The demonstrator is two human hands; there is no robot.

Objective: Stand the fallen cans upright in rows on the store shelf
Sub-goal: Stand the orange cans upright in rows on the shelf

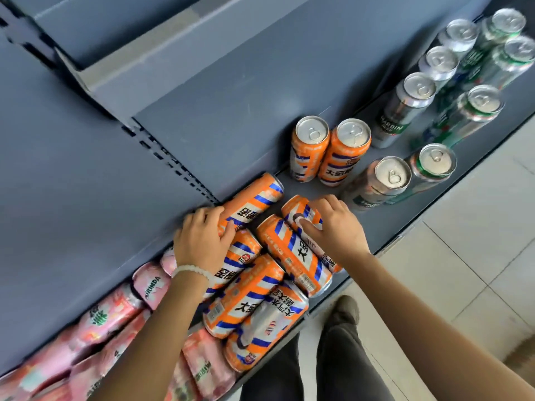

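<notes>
The fingers (311,225) of the right hand (333,227) are curled round a fallen orange can (299,211) at the centre of the frame, thumb on the near side and the other fingers over the far side. The fingers of the left hand (202,238) are wrapped over another fallen orange can (254,198) just left of centre, against the back panel of the store shelf (385,224). Both cans are held while lying on their sides.

The long axis of the right hand's can is seen to run from lower right to upper left, its upper end pointing toward the two upright orange cans (330,151) above centre. Bare shelf is left between them, so this can is judged the nearer one to be tipped up and set as the next in that row. The left hand's can lies slanted toward the upper right, farther from the row's front.

More orange cans (249,296) are heaped below the hands, with pink Mirinda cans (150,282) at lower left. Upright Harbin beer cans (405,111) stand at upper right.
</notes>
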